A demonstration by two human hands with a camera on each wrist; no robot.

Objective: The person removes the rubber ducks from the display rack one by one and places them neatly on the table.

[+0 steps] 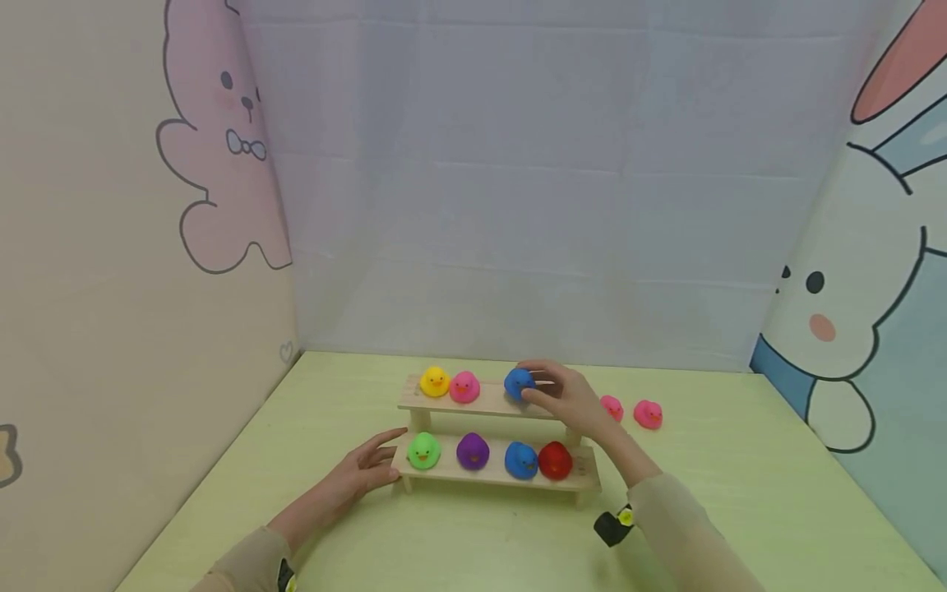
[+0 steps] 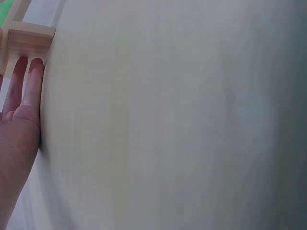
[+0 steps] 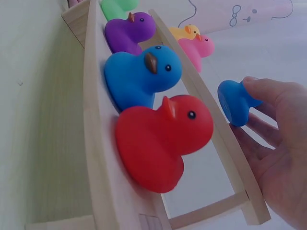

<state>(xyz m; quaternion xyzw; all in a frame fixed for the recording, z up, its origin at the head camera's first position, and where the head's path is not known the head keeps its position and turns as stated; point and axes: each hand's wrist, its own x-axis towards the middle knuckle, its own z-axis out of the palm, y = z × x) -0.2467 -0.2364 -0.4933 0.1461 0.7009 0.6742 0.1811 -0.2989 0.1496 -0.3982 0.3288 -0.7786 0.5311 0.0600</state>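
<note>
Head view: a blue duck (image 1: 519,384) stood at the upper shelf (image 1: 488,401) of a wooden rack (image 1: 419,420), just right of the frame's centre and low. The right hand (image 1: 565,400) held it narrowly between thumb and fingers. In the right wrist view, at right, its flat base faced left and slightly down, its head end toward the hand; the thumb hid its face, so the bill's direction could not be told, nor whether the base touched the wood. The rack's long axis ran left to right in the head view, dipping slightly rightward. The left hand (image 1: 366,467), lower left of centre, lay wide, fingers extended against the rack's left end. The right hand and wrist covered the upper shelf's right end and part of a pink duck (image 1: 611,406). In the left wrist view, the upper left edge cut off the rack and left hand; a green patch (image 2: 5,10) there was hard to make out.
</note>
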